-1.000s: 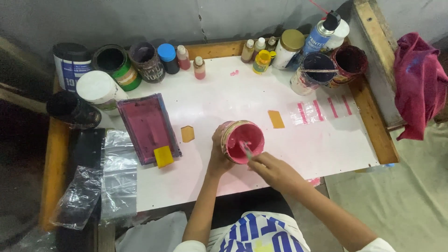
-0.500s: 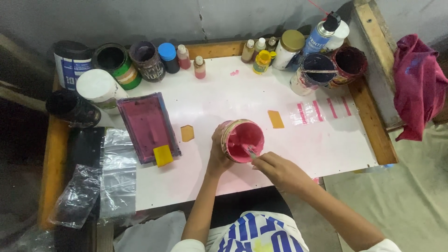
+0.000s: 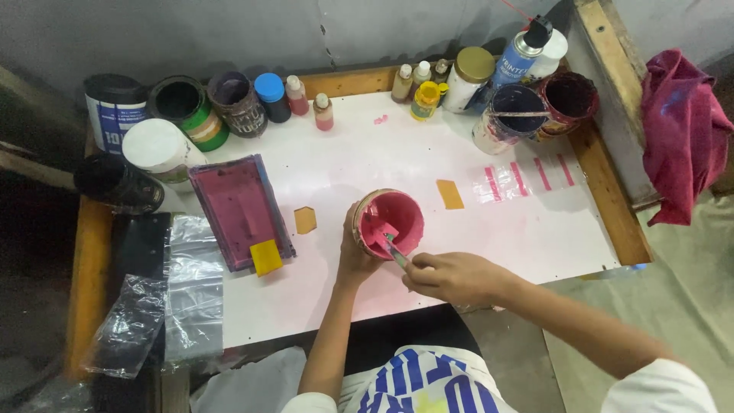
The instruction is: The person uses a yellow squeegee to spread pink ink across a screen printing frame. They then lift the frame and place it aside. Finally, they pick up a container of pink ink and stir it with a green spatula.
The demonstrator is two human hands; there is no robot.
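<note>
A small round tub of pink paint (image 3: 390, 218) stands near the front of the white tabletop (image 3: 397, 164). My left hand (image 3: 355, 256) clasps its near-left side. My right hand (image 3: 451, 277) sits just right of the tub and grips a thin stirring stick (image 3: 390, 243), whose pink-coated end dips into the paint. Both forearms reach in from the bottom of the view.
A pink-stained flat screen (image 3: 241, 210) with a yellow card (image 3: 265, 257) lies left of the tub. Paint cans, jars and small bottles line the back edge, with a spray can (image 3: 516, 57) at the right. Plastic sheet (image 3: 164, 298) covers the left; a red cloth (image 3: 684, 134) hangs far right.
My right hand has shifted a little toward me and to the right, moving the stick within the pink paint. My left hand and the tub stay put.
</note>
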